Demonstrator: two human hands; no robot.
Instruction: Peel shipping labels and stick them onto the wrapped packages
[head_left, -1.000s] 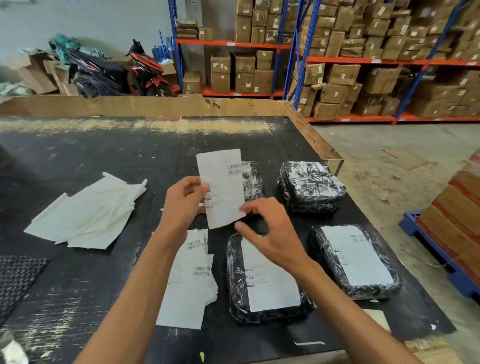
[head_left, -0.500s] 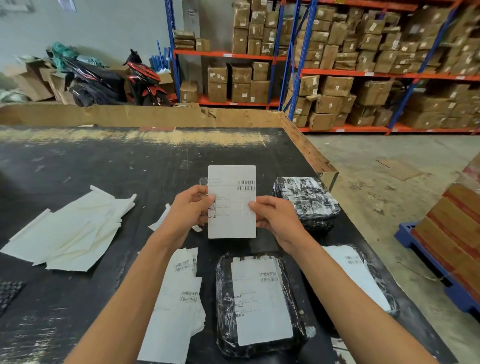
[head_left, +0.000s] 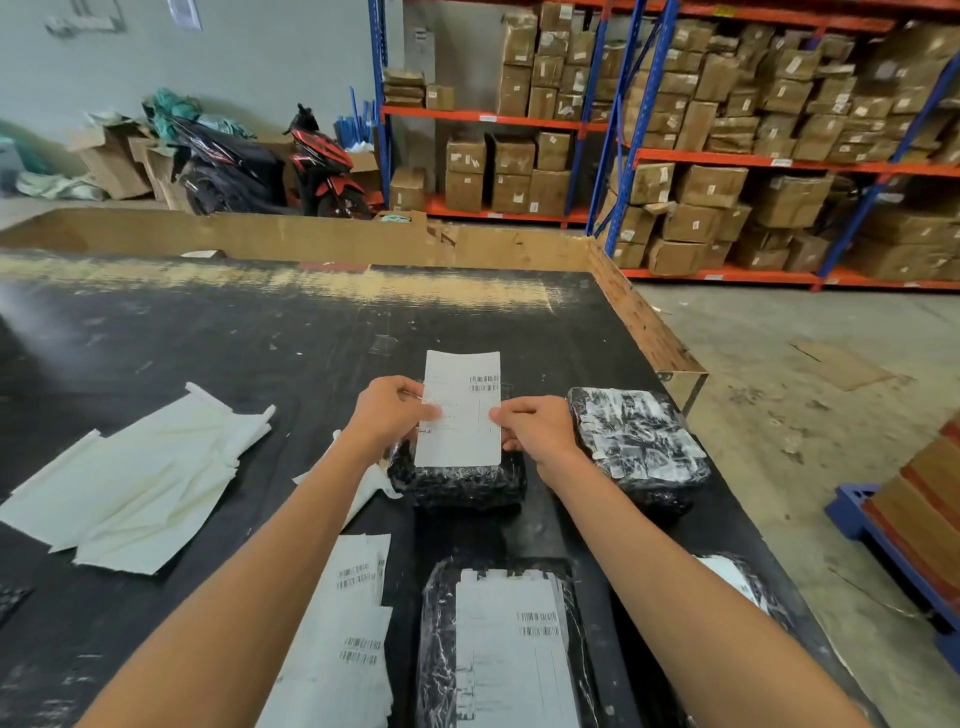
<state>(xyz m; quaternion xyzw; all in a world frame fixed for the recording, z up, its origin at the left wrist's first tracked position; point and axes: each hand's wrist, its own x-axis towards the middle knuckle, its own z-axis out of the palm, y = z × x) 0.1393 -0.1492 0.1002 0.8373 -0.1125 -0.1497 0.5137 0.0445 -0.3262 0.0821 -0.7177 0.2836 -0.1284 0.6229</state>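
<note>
1. The left hand (head_left: 387, 415) pinches the left edge of a shipping label (head_left: 460, 410), thumb on its printed face; the right hand (head_left: 535, 428) pinches the right edge in the same way; both sets of fingers are curled round the paper.
2. The label is held upright between the hands, barcodes at its upper right; its lower edge hangs just over a black wrapped package (head_left: 460, 480) on the black table (head_left: 208, 338); I cannot tell whether paper and wrap touch.
3. To the right of that package lies a second wrapped package (head_left: 636, 441), bare of any label; it sits near the table's right edge.
4. Nearest the camera a third package (head_left: 498, 644) lies between the forearms with a label already stuck on top; a fourth labelled one (head_left: 737, 577) shows partly behind the right forearm.
5. A loose stack of unpeeled labels (head_left: 343, 634) lies under the left forearm; a heap of blank backing sheets (head_left: 135, 483) lies farther left.
6. Beyond the table, shelving racks (head_left: 727, 156) hold cardboard boxes, many stacked unevenly; a parked motorbike (head_left: 322, 166) stands by the wall.
</note>
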